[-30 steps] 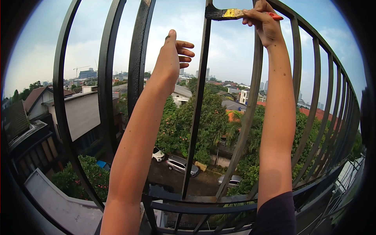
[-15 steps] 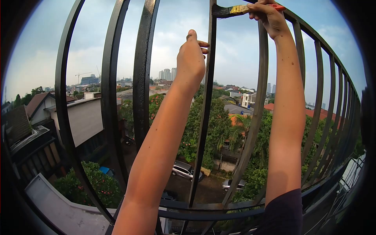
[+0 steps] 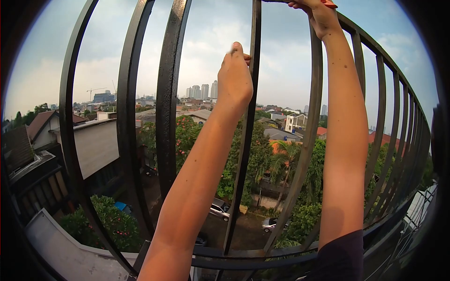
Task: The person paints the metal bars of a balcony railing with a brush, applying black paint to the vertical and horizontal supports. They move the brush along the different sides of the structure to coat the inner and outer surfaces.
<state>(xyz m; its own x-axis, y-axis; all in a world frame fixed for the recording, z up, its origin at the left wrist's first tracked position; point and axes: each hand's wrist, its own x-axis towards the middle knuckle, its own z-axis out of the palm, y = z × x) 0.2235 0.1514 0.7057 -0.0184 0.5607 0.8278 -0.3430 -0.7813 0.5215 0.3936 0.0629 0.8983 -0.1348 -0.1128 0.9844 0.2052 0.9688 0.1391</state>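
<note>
My left hand (image 3: 236,77) is raised beside an upright dark metal bar (image 3: 245,136), its thumb up and apart from the other fingers. The fingertips reach the bar's left edge; whether they touch it is unclear. At the top edge, my right hand (image 3: 319,16) is closed on a paintbrush, whose red handle (image 3: 329,3) shows past the hand. The brush head is mostly out of view, with only a dark strip visible near the bar's top.
More upright bars stand left, including a glossy black one (image 3: 168,93), and right along the curved railing (image 3: 375,42). A lower rail (image 3: 262,254) crosses below. Beyond are trees (image 3: 187,136), houses, parked cars (image 3: 269,225) and distant towers.
The view has shifted slightly. My right hand and the brush have moved up, so the bristles and yellow band have left view. My left hand sits slightly lower and farther right, closer to the bar.
</note>
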